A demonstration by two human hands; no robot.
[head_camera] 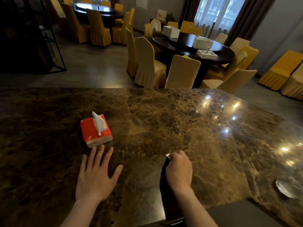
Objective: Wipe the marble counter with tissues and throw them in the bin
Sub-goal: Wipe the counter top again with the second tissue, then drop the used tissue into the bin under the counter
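The brown marble counter [164,118] fills the lower half of the head view. A red tissue pack [95,131] lies on it left of centre, with a white tissue standing out of its top. My left hand [95,174] rests flat on the counter just in front of the pack, fingers spread, holding nothing. My right hand [179,169] is closed in a fist on the counter; a small corner of white tissue [168,155] shows past its knuckles. No bin is in view.
A glass dish [285,188] sits near the counter's right edge. Beyond the counter's far edge stand a round dark table [193,46] with white boxes, ringed by yellow-covered chairs [147,63]. A dark metal rack [32,38] stands at far left.
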